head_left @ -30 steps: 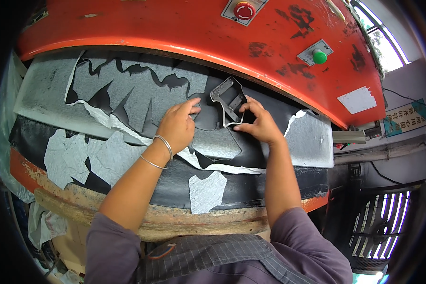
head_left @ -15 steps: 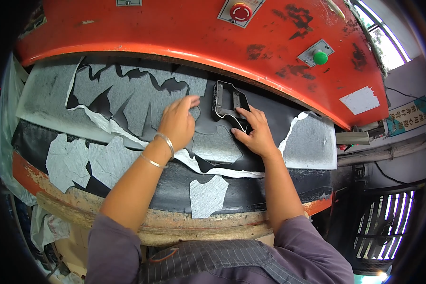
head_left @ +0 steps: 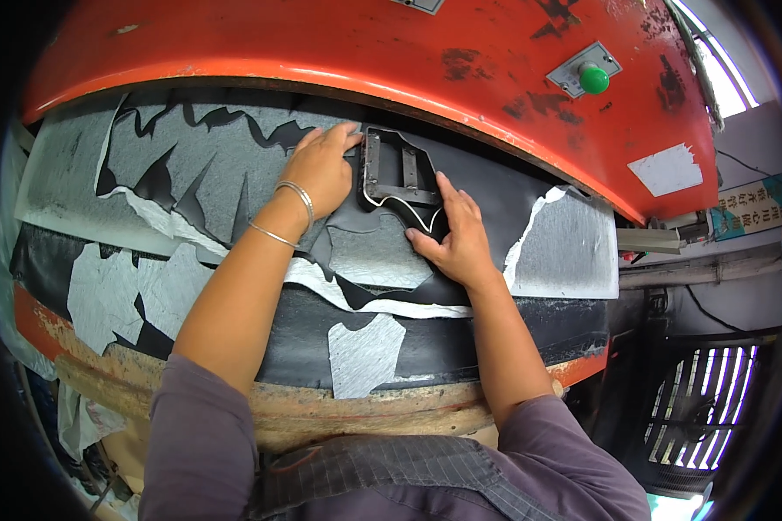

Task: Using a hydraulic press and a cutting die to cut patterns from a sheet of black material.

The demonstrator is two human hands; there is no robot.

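Observation:
A dark steel cutting die (head_left: 370, 170), an open frame with cross bars, stands on a black sheet (head_left: 487, 184) with a pale torn edge. My right hand (head_left: 459, 239) holds the die's lower right corner between thumb and fingers. My left hand (head_left: 320, 171), two bangles on its wrist, has its fingers stretched out, their tips at the die's upper left side. Beneath my hands, cut-out openings in the sheet show the pale grey cutting board (head_left: 565, 252). One grey cut piece (head_left: 365, 354) lies on the black ledge nearer me.
More grey cut pieces (head_left: 104, 291) lie at the left of the ledge. Beyond the sheet rises the orange-red press beam (head_left: 339, 52) with a green button (head_left: 593, 79). A worn wooden rail (head_left: 304, 412) runs along the front. A dark fan (head_left: 699, 417) stands at lower right.
My left hand has come up against the die's left side. The die now stands more upright in the picture, slightly away from the earlier cut edge. The whole view has shifted a little.

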